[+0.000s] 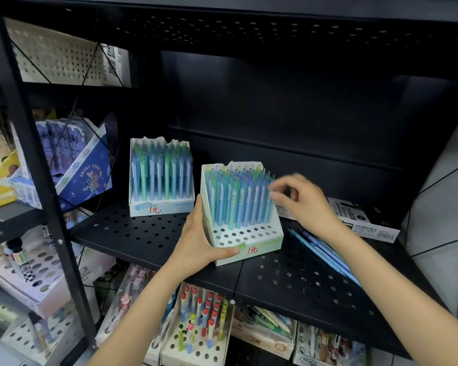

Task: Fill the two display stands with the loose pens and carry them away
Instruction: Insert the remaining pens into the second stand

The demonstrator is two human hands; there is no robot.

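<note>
Two white cardboard display stands hold blue and green pens on a black perforated shelf [132, 231]. The far stand [160, 207] at the back left looks full. The near stand [249, 241] has bare holes in its front rows. My left hand [198, 241] grips the near stand's left front corner, thumb along the front edge. My right hand [299, 196] hovers at the stand's right side with curled fingers by the tops of the pens; it is blurred, and I cannot tell whether it holds a pen. Several loose blue pens [325, 252] lie on the shelf under my right forearm.
A flat white marker box [365, 220] lies at the back right of the shelf. The shelf below holds more pen stands [198, 328] with coloured pens. On the left, another rack carries a blue cartoon-printed box [85, 173] and other stationery. A tiled wall is on the right.
</note>
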